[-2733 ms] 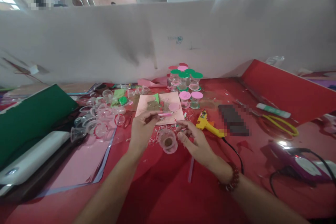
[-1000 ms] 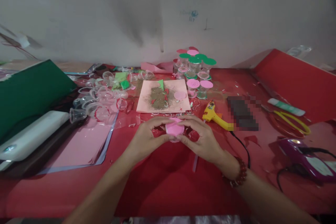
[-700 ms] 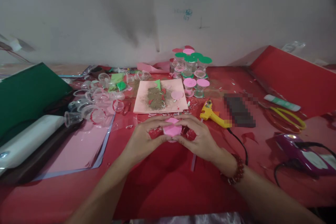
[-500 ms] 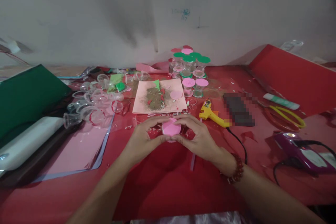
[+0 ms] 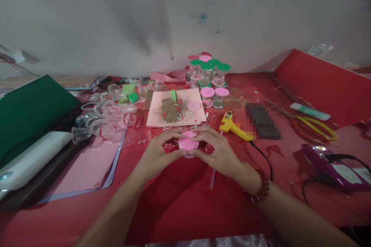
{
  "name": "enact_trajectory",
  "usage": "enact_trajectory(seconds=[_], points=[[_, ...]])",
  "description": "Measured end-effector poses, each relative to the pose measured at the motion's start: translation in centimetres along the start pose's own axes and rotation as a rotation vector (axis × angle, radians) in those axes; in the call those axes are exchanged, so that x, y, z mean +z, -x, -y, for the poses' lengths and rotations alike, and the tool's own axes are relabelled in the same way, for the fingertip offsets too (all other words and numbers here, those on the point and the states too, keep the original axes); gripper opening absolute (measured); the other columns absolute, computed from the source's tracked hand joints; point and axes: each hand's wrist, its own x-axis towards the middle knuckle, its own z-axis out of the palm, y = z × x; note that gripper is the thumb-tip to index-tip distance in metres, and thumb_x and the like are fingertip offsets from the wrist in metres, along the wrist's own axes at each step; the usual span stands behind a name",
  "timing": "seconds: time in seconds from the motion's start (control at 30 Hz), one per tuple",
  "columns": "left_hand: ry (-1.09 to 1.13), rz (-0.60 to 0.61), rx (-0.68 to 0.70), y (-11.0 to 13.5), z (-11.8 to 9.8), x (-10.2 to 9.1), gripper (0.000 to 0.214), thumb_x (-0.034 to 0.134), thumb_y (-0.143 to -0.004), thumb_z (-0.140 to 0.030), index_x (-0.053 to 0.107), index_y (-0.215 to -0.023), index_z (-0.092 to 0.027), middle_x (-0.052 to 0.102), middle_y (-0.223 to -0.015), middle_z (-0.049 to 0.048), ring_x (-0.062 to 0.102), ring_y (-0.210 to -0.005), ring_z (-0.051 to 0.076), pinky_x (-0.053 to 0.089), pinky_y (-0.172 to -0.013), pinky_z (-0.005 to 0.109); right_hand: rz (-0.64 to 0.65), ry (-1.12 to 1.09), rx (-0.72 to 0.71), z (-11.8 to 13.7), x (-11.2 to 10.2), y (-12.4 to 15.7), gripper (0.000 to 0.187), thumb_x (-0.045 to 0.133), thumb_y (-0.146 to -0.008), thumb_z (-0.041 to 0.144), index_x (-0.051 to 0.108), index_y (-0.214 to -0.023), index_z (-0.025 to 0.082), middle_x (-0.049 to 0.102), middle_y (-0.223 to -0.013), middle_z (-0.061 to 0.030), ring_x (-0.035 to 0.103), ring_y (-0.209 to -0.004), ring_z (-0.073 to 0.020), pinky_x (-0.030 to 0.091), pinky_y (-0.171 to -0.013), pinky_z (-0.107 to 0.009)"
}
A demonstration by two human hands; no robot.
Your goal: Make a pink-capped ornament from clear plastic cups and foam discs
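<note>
while both hands meet, the left hand (image 5: 158, 154) and right hand (image 5: 222, 154) pinch a round pink foam disc (image 5: 188, 144); a yellow glue gun (image 5: 233, 127) lies just right.

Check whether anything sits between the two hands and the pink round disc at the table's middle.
Nothing visible does. The left hand and right hand both pinch the pink round foam disc from either side, fingertips on its rim. The yellow glue gun lies apart, beyond the right hand.
</note>
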Motion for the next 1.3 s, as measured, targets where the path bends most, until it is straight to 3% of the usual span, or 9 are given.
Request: enact_trajectory(seconds=[0.33,0.57,1.07,1.3], points=[[0.366,0.036,-0.155,0.02,-0.04,0.29,0.022,0.082,-0.063,-0.02,0.063,-0.075,-0.018,0.063,-0.089,0.0013,0.06,-0.086,0.016,0.046,-0.08,0.029,0.018,-0.032,0.026,-0.11,0.15,0.23,0.014,0.065,-0.088,0.036,0.066,-0.094,0.023,0.065,-0.113,-0.0088,0.065,-0.103,-0.0206,0.057,-0.086,-0.037],[0.525,-0.009,-0.236,0.0,0.19,0.13,0.02,0.069,-0.069,-0.011,0.065,-0.086,-0.019,0.063,-0.087,0.0009,0.057,-0.082,0.015,0.043,-0.075,0.026,0.032,-0.021,0.035,-0.09,0.15,0.21,0.016,0.066,-0.087,0.035,0.065,-0.096,0.021,0.064,-0.116,-0.0113,0.064,-0.106,-0.0219,0.057,-0.086,-0.036],[0.492,-0.085,-0.244,-0.18,0.32,0.58,0.015,0.075,-0.071,-0.022,0.071,-0.086,-0.018,0.068,-0.086,0.0014,0.059,-0.078,0.014,0.044,-0.074,0.026,0.014,-0.036,0.065,0.1,0.28,0.21,0.018,0.068,-0.086,0.034,0.065,-0.099,0.022,0.065,-0.115,-0.0116,0.065,-0.105,-0.0219,0.057,-0.085,-0.037],[0.483,-0.078,-0.213,-0.19,0.21,0.89,0.013,0.073,-0.073,-0.021,0.07,-0.084,-0.016,0.063,-0.076,-0.0003,0.053,-0.066,0.011,0.043,-0.067,0.025,-0.009,-0.112,0.153,0.39,0.3,0.09,0.023,0.07,-0.084,0.036,0.066,-0.101,0.021,0.067,-0.11,-0.0105,0.066,-0.093,-0.0204,0.056,-0.077,-0.035]])
